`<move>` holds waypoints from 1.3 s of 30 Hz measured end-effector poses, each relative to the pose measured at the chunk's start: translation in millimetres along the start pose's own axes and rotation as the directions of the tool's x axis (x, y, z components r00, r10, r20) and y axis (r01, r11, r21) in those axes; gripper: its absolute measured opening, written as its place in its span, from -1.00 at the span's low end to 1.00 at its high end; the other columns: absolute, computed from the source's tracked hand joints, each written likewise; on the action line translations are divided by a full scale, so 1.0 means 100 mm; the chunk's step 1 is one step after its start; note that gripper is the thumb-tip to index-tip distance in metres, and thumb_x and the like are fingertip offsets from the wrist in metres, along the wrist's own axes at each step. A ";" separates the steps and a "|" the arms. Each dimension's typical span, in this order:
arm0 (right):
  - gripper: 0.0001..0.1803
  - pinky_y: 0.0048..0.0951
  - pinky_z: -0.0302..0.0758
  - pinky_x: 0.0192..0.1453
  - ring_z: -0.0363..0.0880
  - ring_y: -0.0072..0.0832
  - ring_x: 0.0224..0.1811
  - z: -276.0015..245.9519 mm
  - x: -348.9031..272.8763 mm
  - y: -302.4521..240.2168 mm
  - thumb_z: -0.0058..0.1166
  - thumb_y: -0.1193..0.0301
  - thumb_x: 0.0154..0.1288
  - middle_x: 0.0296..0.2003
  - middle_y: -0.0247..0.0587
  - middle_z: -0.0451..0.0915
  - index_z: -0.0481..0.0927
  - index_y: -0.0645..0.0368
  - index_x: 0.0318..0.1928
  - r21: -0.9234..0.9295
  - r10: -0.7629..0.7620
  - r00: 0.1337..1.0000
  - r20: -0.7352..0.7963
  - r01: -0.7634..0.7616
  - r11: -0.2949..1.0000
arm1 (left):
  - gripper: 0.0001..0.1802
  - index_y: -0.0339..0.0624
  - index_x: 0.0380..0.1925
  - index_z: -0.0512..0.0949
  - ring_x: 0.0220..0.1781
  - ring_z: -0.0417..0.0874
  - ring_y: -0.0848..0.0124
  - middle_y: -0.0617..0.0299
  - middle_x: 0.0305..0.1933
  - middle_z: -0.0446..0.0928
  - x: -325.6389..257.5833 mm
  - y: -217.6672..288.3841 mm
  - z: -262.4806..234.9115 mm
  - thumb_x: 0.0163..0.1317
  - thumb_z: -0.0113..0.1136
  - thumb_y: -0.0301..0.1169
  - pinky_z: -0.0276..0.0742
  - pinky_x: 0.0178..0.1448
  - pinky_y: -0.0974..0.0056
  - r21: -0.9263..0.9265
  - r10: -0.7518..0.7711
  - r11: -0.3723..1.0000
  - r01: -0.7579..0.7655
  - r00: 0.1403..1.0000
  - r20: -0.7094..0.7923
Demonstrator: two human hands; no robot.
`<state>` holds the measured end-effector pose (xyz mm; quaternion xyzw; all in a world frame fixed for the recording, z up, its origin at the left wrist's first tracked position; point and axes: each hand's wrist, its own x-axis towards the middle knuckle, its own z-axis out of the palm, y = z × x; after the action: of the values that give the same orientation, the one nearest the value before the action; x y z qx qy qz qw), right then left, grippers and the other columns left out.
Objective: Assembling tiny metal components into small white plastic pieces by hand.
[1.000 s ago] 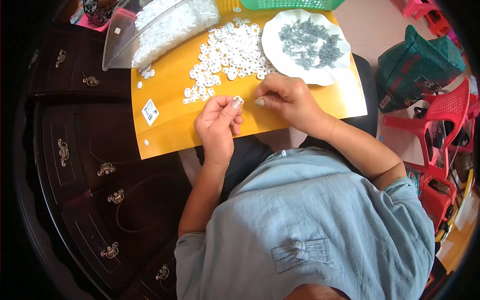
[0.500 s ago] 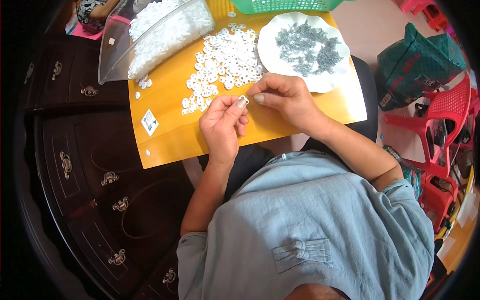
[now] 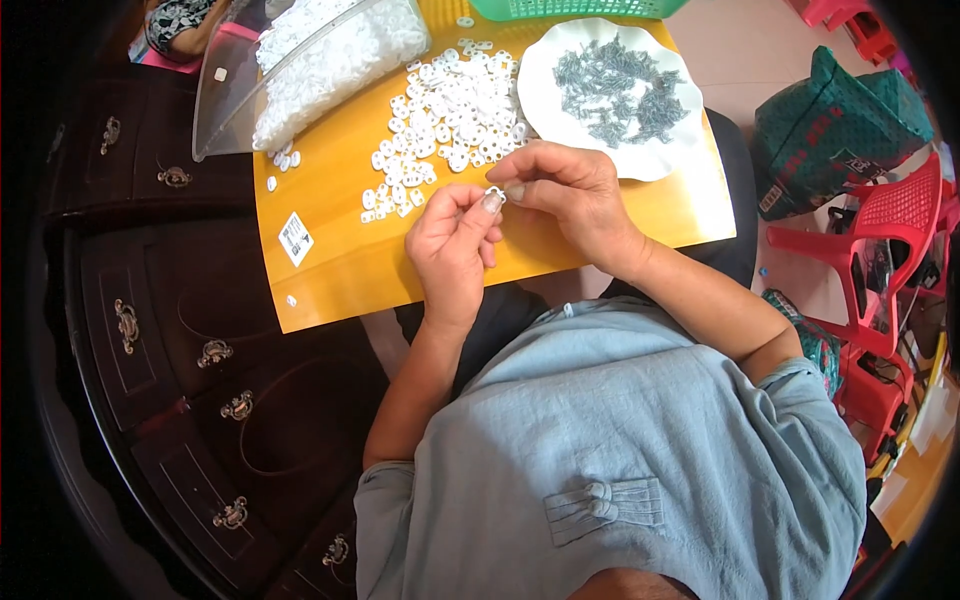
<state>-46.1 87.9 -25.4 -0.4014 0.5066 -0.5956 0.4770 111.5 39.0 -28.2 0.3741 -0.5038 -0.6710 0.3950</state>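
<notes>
Between the thumb and fingers of my left hand [image 3: 452,250] is a small white plastic piece [image 3: 495,191], mostly covered by the fingertips. My right hand [image 3: 585,200] is closed in a pinch right at that piece, thumb and forefinger meeting its edge. Whatever the pinch holds is too small to make out. Just beyond my hands lies a heap of flat white plastic pieces with holes [image 3: 455,105]. To its right, a white scalloped plate [image 3: 537,105] carries many thin dark grey slivers [image 3: 652,108], close behind my right hand.
A clear bin [image 3: 225,115] full of white pieces lies tilted at the back left of the yellow tabletop [image 3: 350,280]. A green basket [image 3: 580,8] stands at the far edge. Dark drawers [image 3: 190,290] flank the left; a red chair [image 3: 900,215] and green bag [image 3: 835,135] are right.
My hands have come closer together, and the right fingertips now meet the white piece in my left hand. The tabletop sits slightly higher in the view.
</notes>
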 end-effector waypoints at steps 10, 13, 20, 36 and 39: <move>-0.81 -0.60 0.48 -0.06 0.53 -0.65 -0.22 -0.03 0.01 0.00 -0.02 0.69 0.19 -0.32 -0.34 0.60 0.60 0.32 -0.20 -0.195 -0.186 0.977 0.105 0.203 0.960 | -0.92 -0.28 -0.32 0.52 -0.52 0.43 0.66 0.33 -0.46 0.49 -0.01 0.01 0.00 0.35 0.19 -0.50 0.29 -0.54 0.55 0.098 -0.005 0.995 0.001 0.999 0.042; -0.82 -0.60 0.49 -0.09 0.54 -0.65 -0.24 0.00 0.01 0.00 -0.03 0.70 0.19 -0.32 -0.33 0.60 0.58 0.31 -0.23 -0.169 -0.218 0.970 0.106 0.234 0.957 | -0.92 -0.28 -0.33 0.52 -0.52 0.41 0.67 0.34 -0.47 0.48 -0.02 -0.01 0.00 0.34 0.19 -0.50 0.28 -0.53 0.54 0.166 -0.011 0.986 0.005 0.999 0.035; -0.81 -0.57 0.52 -0.15 0.59 -0.61 -0.24 0.06 0.02 0.07 -0.03 0.72 0.21 -0.30 -0.27 0.63 0.57 0.30 -0.20 -0.254 -0.326 0.940 0.104 0.342 0.905 | -0.93 -0.27 -0.34 0.51 -0.52 0.39 0.68 0.36 -0.49 0.46 0.03 -0.05 0.02 0.35 0.16 -0.52 0.28 -0.49 0.54 0.233 0.067 0.970 -0.067 0.998 0.010; -0.78 -0.33 0.44 -0.33 0.50 -0.25 -0.42 0.14 -0.08 0.13 0.14 0.71 0.16 -0.39 -0.13 0.49 0.56 0.24 -0.17 -0.684 -0.552 0.825 0.121 0.472 0.556 | -0.94 -0.25 -0.30 0.51 -0.54 0.44 0.65 0.31 -0.43 0.49 -0.04 0.00 -0.02 0.36 0.17 -0.51 0.31 -0.57 0.56 0.000 -0.032 0.999 0.032 0.999 -0.013; -0.77 -0.37 0.46 -0.31 0.52 -0.27 -0.40 0.08 -0.05 0.13 0.14 0.72 0.16 -0.38 -0.13 0.50 0.56 0.24 -0.18 -0.638 -0.583 0.808 0.084 0.493 0.592 | -0.93 -0.26 -0.30 0.51 -0.55 0.44 0.64 0.30 -0.43 0.49 -0.02 0.00 -0.02 0.36 0.17 -0.50 0.32 -0.57 0.55 -0.010 -0.044 0.999 0.043 0.999 -0.018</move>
<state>-35.1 90.2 -37.1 -0.6305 0.5611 -0.5310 0.0756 114.4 40.4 -28.3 0.3892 -0.4889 -0.6783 0.3866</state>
